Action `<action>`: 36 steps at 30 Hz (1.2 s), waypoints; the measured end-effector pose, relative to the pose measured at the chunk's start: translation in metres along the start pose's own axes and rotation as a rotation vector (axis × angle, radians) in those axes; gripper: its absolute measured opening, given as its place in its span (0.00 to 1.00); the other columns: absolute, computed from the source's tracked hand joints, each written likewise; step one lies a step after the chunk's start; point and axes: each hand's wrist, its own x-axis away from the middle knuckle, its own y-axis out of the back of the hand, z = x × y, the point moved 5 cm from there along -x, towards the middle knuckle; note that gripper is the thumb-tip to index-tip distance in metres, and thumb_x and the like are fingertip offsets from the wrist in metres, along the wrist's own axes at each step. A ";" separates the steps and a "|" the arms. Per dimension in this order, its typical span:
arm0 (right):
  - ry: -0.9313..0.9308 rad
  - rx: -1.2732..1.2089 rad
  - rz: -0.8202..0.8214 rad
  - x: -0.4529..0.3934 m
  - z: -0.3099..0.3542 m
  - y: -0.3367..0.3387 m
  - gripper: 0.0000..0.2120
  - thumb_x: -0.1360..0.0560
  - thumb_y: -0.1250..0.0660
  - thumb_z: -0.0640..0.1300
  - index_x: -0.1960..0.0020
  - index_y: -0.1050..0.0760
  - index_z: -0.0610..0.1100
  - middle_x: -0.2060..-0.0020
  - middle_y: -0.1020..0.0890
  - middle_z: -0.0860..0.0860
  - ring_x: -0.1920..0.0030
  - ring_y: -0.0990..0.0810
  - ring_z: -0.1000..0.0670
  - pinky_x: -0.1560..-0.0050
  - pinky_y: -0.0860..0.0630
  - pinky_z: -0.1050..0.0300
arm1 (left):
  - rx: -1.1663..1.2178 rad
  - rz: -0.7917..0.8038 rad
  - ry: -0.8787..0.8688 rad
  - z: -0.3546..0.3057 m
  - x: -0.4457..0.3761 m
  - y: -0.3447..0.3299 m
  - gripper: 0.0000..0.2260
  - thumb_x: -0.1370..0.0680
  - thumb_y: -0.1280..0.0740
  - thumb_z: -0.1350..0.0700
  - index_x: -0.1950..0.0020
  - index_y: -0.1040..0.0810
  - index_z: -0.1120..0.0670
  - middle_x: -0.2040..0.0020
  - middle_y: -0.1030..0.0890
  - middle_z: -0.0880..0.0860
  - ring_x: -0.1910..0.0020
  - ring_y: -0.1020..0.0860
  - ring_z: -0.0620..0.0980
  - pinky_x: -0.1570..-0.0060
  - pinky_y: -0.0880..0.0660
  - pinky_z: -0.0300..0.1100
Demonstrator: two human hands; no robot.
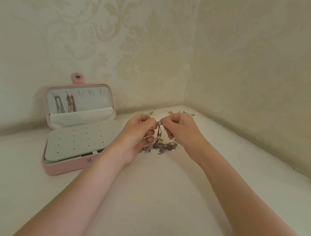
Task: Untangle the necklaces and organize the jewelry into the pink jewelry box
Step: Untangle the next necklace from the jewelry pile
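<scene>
A tangle of silver necklace chains [164, 147] lies on the white surface and rises in a strand to my hands. My left hand [139, 133] and my right hand [180, 129] pinch the top of that strand between their fingertips, close together. The pink jewelry box [55, 170] stands open to the left. Two necklaces [65, 103] hang on hooks inside its lid. A white perforated earring panel [82, 140] covers its base.
Several small earrings [182, 112] are scattered on the surface near the back corner. Patterned cream walls meet at that corner and close the surface in behind and on the right. The white surface extends toward me.
</scene>
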 end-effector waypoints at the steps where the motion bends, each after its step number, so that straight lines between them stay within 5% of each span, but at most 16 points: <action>1: 0.019 0.023 0.009 0.000 0.002 0.000 0.14 0.26 0.37 0.38 0.70 0.31 0.42 0.73 0.33 0.46 0.71 0.37 0.49 0.74 0.41 0.64 | 0.068 -0.001 0.027 0.000 -0.001 0.000 0.10 0.26 0.41 0.68 0.63 0.33 0.54 0.70 0.32 0.49 0.76 0.36 0.42 0.77 0.36 0.33; 4: 0.094 0.195 0.046 -0.001 0.006 -0.003 0.10 0.29 0.33 0.38 0.68 0.26 0.45 0.75 0.28 0.52 0.75 0.33 0.57 0.73 0.36 0.69 | 0.149 -0.003 0.036 -0.002 -0.002 0.001 0.11 0.27 0.42 0.69 0.66 0.33 0.55 0.73 0.32 0.49 0.78 0.37 0.42 0.79 0.39 0.33; 9: 0.145 0.393 0.113 -0.001 0.003 -0.003 0.12 0.31 0.31 0.39 0.71 0.29 0.45 0.75 0.28 0.53 0.77 0.31 0.59 0.74 0.36 0.70 | -0.230 0.006 -0.134 -0.006 0.007 -0.004 0.09 0.27 0.38 0.65 0.61 0.32 0.53 0.71 0.29 0.47 0.72 0.35 0.45 0.70 0.37 0.37; 15: 0.008 -0.119 0.000 -0.006 -0.005 0.012 0.10 0.29 0.35 0.36 0.68 0.26 0.44 0.71 0.26 0.49 0.67 0.30 0.50 0.61 0.33 0.54 | -0.216 0.033 -0.164 -0.008 0.008 -0.006 0.09 0.26 0.37 0.65 0.58 0.32 0.52 0.71 0.28 0.45 0.72 0.33 0.44 0.65 0.33 0.37; 22: -0.191 -0.671 0.197 0.000 -0.006 -0.006 0.10 0.27 0.39 0.34 0.66 0.30 0.43 0.67 0.29 0.49 0.67 0.31 0.53 0.62 0.35 0.58 | -0.213 -0.003 -0.229 -0.013 0.008 -0.006 0.08 0.26 0.37 0.65 0.59 0.32 0.53 0.73 0.31 0.45 0.73 0.34 0.42 0.70 0.33 0.35; 30: -0.104 -0.144 0.167 0.000 -0.004 -0.006 0.17 0.28 0.37 0.39 0.74 0.36 0.46 0.74 0.35 0.52 0.69 0.34 0.51 0.67 0.39 0.58 | -0.008 -0.009 -0.193 -0.017 0.008 -0.001 0.09 0.26 0.39 0.68 0.58 0.32 0.53 0.73 0.31 0.46 0.76 0.34 0.41 0.67 0.37 0.37; 36: -0.068 -0.390 0.023 -0.004 -0.002 0.007 0.15 0.26 0.38 0.37 0.71 0.32 0.45 0.72 0.32 0.50 0.71 0.34 0.52 0.66 0.38 0.57 | -0.154 0.067 -0.215 -0.014 0.009 -0.006 0.10 0.26 0.38 0.66 0.59 0.32 0.52 0.71 0.29 0.45 0.71 0.33 0.44 0.67 0.34 0.37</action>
